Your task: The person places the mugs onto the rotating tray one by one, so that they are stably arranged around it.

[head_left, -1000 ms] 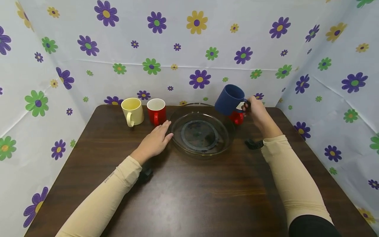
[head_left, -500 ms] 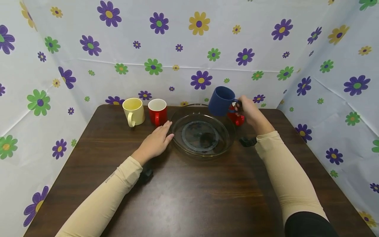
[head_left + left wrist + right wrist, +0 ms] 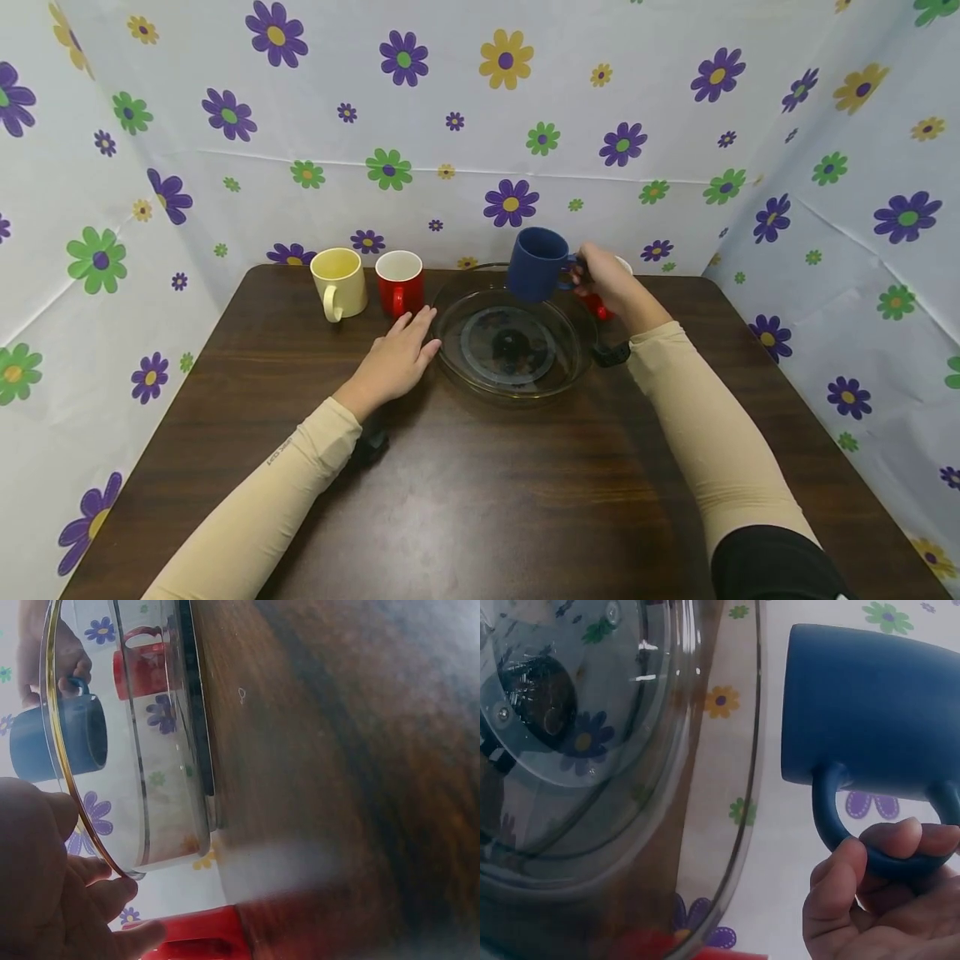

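A round clear glass dish [image 3: 517, 392] stands on the table toward its back. My right hand [image 3: 613, 283] holds a blue mug [image 3: 534, 267] by its handle, raised over the back part of the dish. In the right wrist view, curled fingers wrap the handle [image 3: 907, 866]. My left hand [image 3: 393, 364] lies at the dish's left side, fingers fairly straight, their tips at the rim. The left wrist view shows fingertips right at the gold-tinted rim [image 3: 67, 761]. A dark reflection shows in the dish below the mug.
Left of the dish stand a red mug [image 3: 400, 287] with a white inside and a yellow mug [image 3: 339, 283]. Another red mug [image 3: 600, 310] is largely hidden behind my right hand. Flower-printed cloth [image 3: 465, 92] closes off the back and sides of the brown table [image 3: 480, 500].
My right hand has carried the blue mug leftward and slightly lower, from the dish's right back edge to over its back middle. The left hand has stayed at the rim.
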Tool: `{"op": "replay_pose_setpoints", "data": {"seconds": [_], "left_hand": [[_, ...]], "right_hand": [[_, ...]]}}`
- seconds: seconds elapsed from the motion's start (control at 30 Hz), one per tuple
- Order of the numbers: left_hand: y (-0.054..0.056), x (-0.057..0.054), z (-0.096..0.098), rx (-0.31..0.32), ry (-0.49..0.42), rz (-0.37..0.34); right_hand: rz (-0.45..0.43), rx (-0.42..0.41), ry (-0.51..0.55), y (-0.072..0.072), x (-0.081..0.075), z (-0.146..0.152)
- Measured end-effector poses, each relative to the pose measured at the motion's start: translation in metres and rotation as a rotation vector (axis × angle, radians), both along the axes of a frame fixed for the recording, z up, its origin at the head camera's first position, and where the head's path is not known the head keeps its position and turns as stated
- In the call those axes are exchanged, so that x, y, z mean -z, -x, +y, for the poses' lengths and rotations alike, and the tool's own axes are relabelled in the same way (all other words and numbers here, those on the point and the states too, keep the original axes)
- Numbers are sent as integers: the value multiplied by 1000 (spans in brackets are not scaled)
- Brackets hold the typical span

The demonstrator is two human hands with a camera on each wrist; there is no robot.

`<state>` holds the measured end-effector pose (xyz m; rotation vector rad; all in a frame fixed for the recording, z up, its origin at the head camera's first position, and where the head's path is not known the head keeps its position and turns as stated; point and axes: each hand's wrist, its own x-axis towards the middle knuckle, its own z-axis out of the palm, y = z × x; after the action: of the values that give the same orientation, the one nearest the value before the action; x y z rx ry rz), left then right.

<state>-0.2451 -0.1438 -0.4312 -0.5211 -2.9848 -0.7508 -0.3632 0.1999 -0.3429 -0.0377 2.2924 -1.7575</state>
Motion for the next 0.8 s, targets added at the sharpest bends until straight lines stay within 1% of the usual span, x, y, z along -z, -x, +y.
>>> {"op": "replay_pose_setpoints", "data": {"seconds": [0.17,0.5,0.63,0.8], "left_hand": [[0,0,0,6,8,-6],[1,2,-1,14,15,4],[1,2,-1,13,19,3],[2,1,-1,7,22,-2]], "right_hand": [[-10,-41,-10,4,6,-6],[17,-59,-49,10,23,-18],[4,-62,-67,11,27,-22],[-35,-106,-111,15,30,-24]]}}
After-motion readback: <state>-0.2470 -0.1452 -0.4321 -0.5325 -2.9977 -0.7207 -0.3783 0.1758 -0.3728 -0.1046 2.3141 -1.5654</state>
